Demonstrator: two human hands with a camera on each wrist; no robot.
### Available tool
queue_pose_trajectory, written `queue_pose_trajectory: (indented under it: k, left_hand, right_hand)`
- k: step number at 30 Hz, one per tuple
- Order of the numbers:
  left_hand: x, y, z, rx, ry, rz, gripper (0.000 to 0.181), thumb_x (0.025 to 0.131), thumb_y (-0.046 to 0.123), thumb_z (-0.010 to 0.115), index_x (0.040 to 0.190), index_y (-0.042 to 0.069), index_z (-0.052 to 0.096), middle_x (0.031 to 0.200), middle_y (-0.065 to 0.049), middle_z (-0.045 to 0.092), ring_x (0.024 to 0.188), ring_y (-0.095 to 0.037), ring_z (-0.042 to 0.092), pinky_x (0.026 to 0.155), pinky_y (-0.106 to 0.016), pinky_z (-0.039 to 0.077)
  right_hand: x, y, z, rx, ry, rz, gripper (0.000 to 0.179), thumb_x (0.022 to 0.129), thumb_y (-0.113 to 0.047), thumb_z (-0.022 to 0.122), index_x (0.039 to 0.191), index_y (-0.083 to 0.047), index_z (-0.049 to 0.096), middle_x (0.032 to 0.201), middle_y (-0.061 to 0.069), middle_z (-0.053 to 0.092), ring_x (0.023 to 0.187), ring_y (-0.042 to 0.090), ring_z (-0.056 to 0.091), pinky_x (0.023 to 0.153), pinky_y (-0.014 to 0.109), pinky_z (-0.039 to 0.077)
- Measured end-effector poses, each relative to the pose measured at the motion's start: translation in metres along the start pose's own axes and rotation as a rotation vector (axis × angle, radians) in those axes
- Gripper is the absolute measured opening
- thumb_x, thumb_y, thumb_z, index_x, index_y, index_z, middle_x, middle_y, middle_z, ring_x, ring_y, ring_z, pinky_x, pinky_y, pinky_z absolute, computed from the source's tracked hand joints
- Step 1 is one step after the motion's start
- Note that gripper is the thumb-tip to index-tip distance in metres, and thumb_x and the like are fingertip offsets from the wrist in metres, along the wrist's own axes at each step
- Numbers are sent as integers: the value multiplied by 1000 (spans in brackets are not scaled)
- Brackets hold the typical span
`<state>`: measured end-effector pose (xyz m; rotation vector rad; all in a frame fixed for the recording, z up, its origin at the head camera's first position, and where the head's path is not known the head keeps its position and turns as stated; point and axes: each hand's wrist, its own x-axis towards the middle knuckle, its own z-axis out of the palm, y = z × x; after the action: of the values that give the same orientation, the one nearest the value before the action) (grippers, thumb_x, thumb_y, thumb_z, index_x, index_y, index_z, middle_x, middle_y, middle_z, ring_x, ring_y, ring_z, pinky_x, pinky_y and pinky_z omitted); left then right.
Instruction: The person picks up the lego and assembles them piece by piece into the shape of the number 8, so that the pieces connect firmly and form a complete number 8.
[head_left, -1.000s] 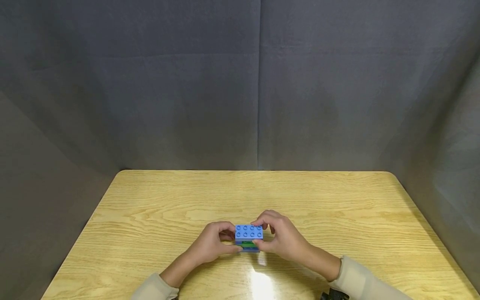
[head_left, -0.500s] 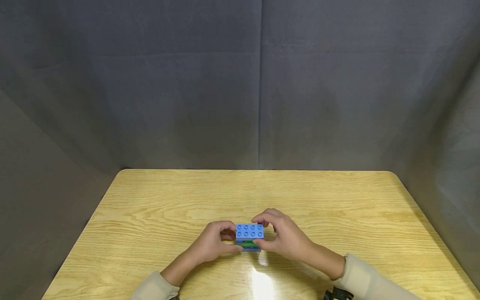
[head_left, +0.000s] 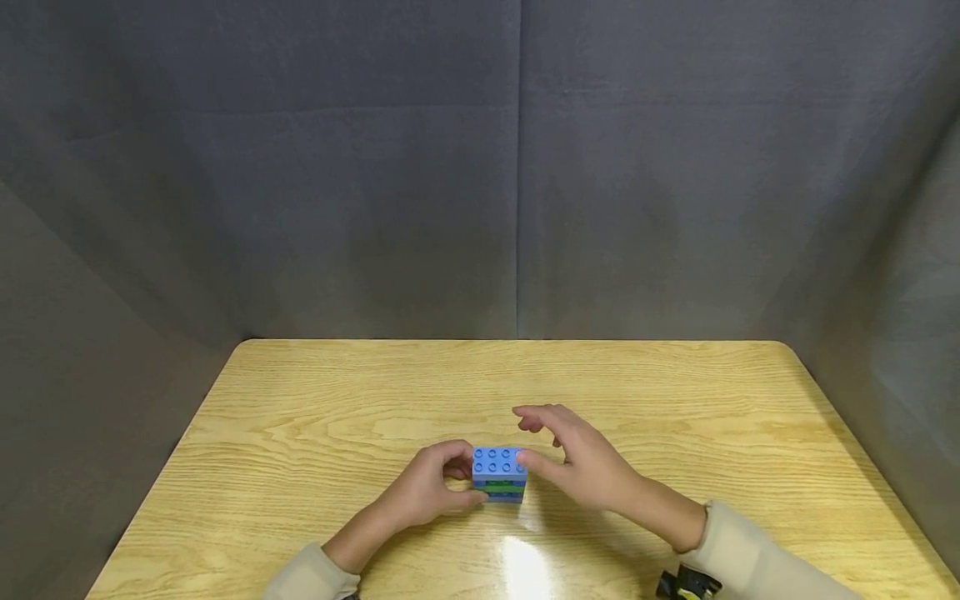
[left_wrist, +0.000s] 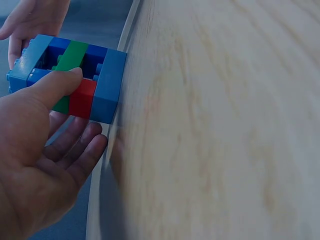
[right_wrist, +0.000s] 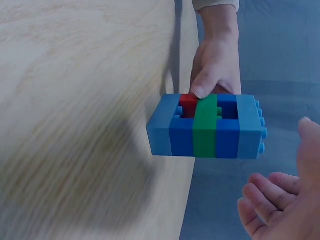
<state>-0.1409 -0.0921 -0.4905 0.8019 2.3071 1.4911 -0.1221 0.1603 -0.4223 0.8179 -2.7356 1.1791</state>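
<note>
A stack of toy building bricks (head_left: 498, 462) stands on the table. Its top brick is light blue with studs up. Lower down, in the right wrist view, come darker blue bricks (right_wrist: 227, 137), a long green brick (right_wrist: 205, 132) and a light blue base brick (right_wrist: 161, 130). A red brick (left_wrist: 82, 98) sits at the left end, just above the base. My left hand (head_left: 429, 490) grips that end, thumb in front and forefinger behind. My right hand (head_left: 583, 468) hovers by the right end, fingers spread and holding nothing; in the right wrist view it is apart from the bricks.
The wooden table (head_left: 337, 392) has rounded far corners. Grey curtains (head_left: 375, 208) hang behind it and on both sides. A dark device (head_left: 688, 583) is strapped under the right sleeve. A bright reflection lies in front of the stack.
My right hand has let go of the top brick, spread its fingers and drawn up and to the right. The left hand and the stack have stayed in place.
</note>
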Motion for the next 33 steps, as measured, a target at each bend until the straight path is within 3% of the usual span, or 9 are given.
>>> queue_pose_trajectory:
  k: [7, 14, 17, 21, 25, 29, 33]
  left_hand:
    - [-5, 4, -8, 37, -35, -14, 64, 75, 30, 80, 128, 17, 49, 115, 5, 54, 100, -16, 57, 88, -33, 48]
    - [-10, 20, -35, -15, -112, 2, 69, 76, 27, 78, 135, 22, 42, 136, -9, 44, 120, -26, 48, 101, -46, 38]
    - [-9, 19, -49, 16, -107, 16, 67, 78, 29, 76, 135, 23, 42, 137, -5, 44, 121, -23, 47, 102, -47, 37]
    - [-6, 27, -70, 76, -48, 6, 58, 84, 35, 70, 134, 23, 44, 136, 3, 46, 121, -23, 48, 101, -49, 36]
    - [-1, 38, -91, 201, 63, -3, 52, 89, 43, 60, 134, 21, 45, 133, 4, 48, 120, -23, 48, 99, -47, 39]
    - [4, 49, -111, 374, 163, -11, 58, 91, 47, 55, 136, 14, 44, 134, -3, 48, 123, -24, 46, 98, -46, 40]
    - [9, 57, -132, 473, 212, -42, 65, 92, 48, 53, 140, 7, 38, 142, -11, 39, 130, -29, 38, 101, -51, 36]
  right_hand:
    - [2, 0, -15, -28, 43, 7, 40, 97, -34, 51, 134, -20, 48, 118, -10, 57, 108, 12, 54, 79, 36, 49]
    - [5, 6, -39, -103, 61, 30, 43, 97, -37, 49, 136, -18, 46, 122, -4, 56, 111, 16, 53, 83, 41, 48]
    - [6, 10, -51, -151, 66, 29, 47, 98, -39, 48, 138, -14, 45, 128, 2, 55, 115, 20, 51, 88, 43, 47]
    - [7, 15, -68, -222, 70, 44, 52, 98, -41, 46, 139, -10, 43, 135, 8, 50, 124, 26, 46, 98, 47, 39]
    - [9, 20, -84, -289, 77, 37, 55, 98, -41, 46, 141, -7, 40, 138, 11, 46, 127, 31, 42, 101, 50, 35]
    - [11, 28, -100, -350, 98, 31, 56, 98, -39, 47, 142, -7, 39, 137, 14, 46, 124, 34, 44, 98, 53, 36]
    - [11, 36, -114, -400, 114, 74, 57, 97, -40, 48, 144, -9, 36, 138, 16, 44, 124, 37, 42, 97, 58, 34]
